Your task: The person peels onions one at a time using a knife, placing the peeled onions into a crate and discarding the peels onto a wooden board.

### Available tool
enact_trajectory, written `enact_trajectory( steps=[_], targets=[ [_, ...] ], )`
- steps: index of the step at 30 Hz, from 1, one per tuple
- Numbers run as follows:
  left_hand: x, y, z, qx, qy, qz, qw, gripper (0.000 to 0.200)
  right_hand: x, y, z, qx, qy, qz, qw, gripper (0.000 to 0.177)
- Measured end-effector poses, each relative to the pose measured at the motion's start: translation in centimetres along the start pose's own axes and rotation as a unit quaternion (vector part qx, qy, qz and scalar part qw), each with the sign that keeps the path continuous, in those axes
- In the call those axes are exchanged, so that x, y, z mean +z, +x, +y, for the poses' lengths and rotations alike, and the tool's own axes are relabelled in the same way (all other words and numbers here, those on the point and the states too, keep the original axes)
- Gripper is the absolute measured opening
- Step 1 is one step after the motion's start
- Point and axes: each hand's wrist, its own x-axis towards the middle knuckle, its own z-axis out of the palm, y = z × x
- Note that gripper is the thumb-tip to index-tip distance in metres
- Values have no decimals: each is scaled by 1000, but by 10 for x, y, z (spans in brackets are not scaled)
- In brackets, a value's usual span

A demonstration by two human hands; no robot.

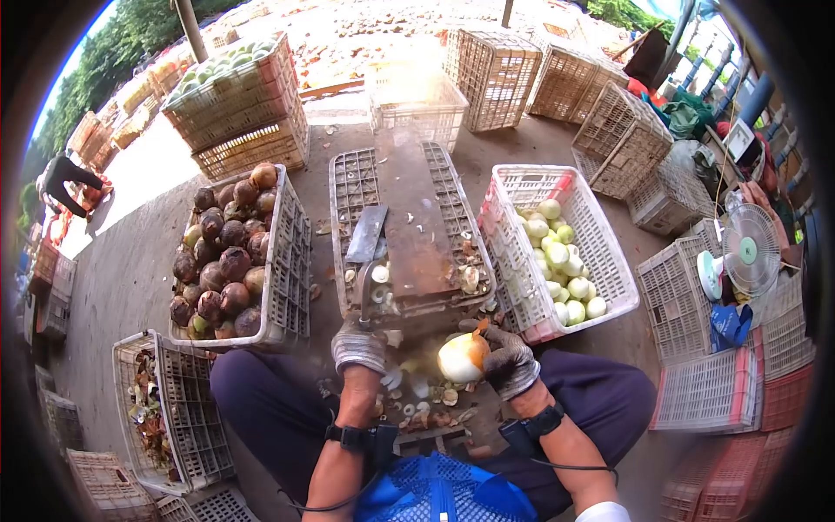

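Note:
In my right hand (pixel 511 358), gloved and closed, is a partly peeled onion (pixel 463 358) with some orange-brown skin still on its top. My left hand (pixel 358 346), also gloved, is at the near left edge of the crate under the board; its fingers are hidden from view. A cleaver (pixel 366 234) with a wide blade lies on the left side of the worn board (pixel 422 235). Onion scraps (pixel 424 407) are scattered on the ground between my legs.
On the left stands a crate (pixel 296 252) of brown unpeeled onions, on the right a crate (pixel 609 239) of peeled ones. A scrap crate (pixel 196 418) is at lower left. A fan (pixel 750 250) and stacked crates line the right. Someone (pixel 70 181) bends at far left.

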Motion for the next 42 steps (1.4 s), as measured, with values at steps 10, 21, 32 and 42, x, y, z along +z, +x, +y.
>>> enact_trajectory(
  steps=[10,21,32,42],
  targets=[
    [51,-54,35,35,22,-198,979,46,-20,13,19,85,204,27,975,62],
    [69,-68,41,-9,15,-153,988,44,-3,18,20,-28,-26,141,989,49],
    [52,-63,25,243,348,-110,899,32,-25,13,22,69,188,104,974,59],
    [51,-51,27,262,475,-92,835,14,-24,10,23,72,211,78,972,64]
  ],
)
